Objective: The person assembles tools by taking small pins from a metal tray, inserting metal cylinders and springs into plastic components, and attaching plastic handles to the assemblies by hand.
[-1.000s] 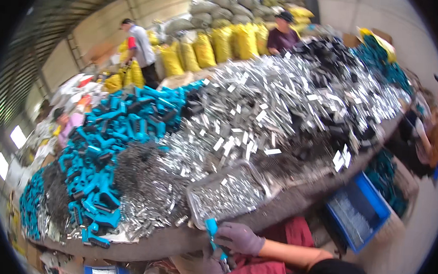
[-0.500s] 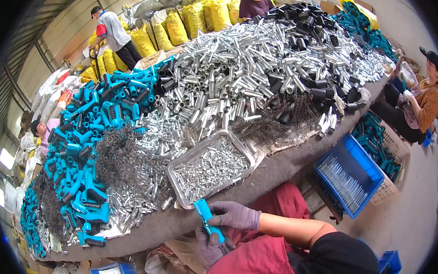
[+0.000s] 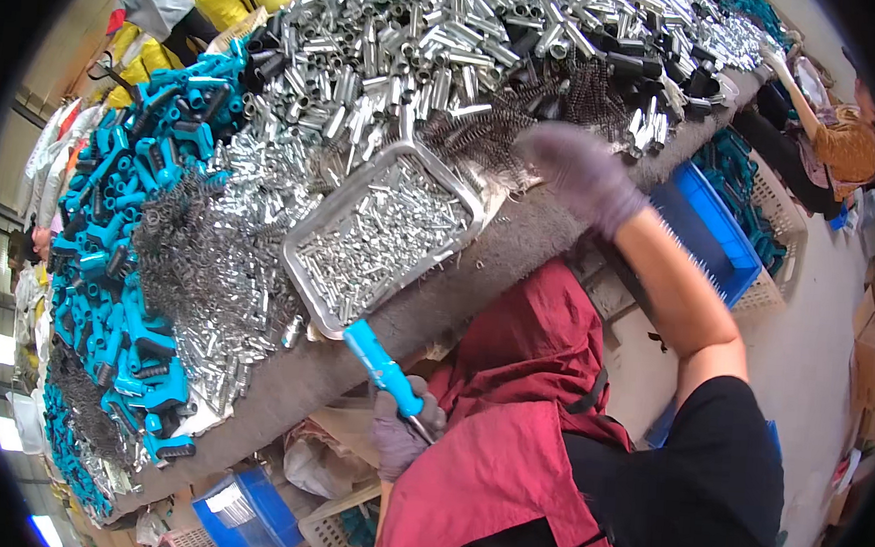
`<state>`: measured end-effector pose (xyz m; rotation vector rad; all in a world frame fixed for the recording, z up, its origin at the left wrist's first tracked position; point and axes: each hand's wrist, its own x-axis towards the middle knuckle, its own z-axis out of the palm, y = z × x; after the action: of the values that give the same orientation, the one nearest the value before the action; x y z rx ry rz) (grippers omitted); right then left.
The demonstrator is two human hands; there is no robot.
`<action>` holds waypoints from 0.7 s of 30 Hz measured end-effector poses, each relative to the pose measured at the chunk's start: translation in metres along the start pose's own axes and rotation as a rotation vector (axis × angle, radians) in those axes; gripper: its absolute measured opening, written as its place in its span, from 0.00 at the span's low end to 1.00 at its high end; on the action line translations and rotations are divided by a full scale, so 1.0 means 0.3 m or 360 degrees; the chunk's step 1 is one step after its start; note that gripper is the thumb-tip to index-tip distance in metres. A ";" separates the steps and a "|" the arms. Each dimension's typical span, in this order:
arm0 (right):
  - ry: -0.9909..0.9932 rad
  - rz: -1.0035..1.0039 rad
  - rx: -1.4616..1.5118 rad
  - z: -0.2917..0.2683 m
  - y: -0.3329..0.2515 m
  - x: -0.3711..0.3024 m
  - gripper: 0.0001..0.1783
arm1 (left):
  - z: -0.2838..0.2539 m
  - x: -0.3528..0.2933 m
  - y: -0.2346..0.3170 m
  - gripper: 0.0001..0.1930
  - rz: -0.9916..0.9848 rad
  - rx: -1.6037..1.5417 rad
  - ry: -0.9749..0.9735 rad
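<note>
My left hand (image 3: 398, 434), in a grey glove, is closed round the lower end of a turquoise plastic handle (image 3: 380, 366) at the table's near edge. A thin metal rod (image 3: 419, 429) sticks out below it toward my apron. My right hand (image 3: 582, 177), also gloved and smeared by motion, is over the near edge of a heap of dark coil springs (image 3: 486, 141); whether its fingers hold anything does not show. Between the hands, farther in, sits a clear tray (image 3: 302, 277) of small metal pins.
Silver tubes (image 3: 420, 62) heap up at the back, with turquoise handles (image 3: 106, 293) on the left. A blue bin (image 3: 725, 241) of metal rods and a crate (image 3: 787, 210) stand at the right. Another blue bin (image 3: 258, 513) is below the table. A co-worker (image 3: 841, 143) sits far right.
My right hand has left the turquoise handle and swung up and right to the springs. My left hand still holds the handle, slightly lower left. The view has shifted.
</note>
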<state>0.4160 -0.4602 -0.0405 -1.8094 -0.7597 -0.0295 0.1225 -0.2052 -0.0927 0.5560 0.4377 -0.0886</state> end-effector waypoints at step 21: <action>-0.0113 0.0997 -0.2346 -0.273 0.319 0.770 0.17 | 0.110 0.002 -0.008 0.15 0.0248 0.0194 0.0377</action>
<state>0.6754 -0.4368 -0.0029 -3.3913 -0.0623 -0.1395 0.1351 -0.2246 -0.0692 0.7222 0.6203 0.1018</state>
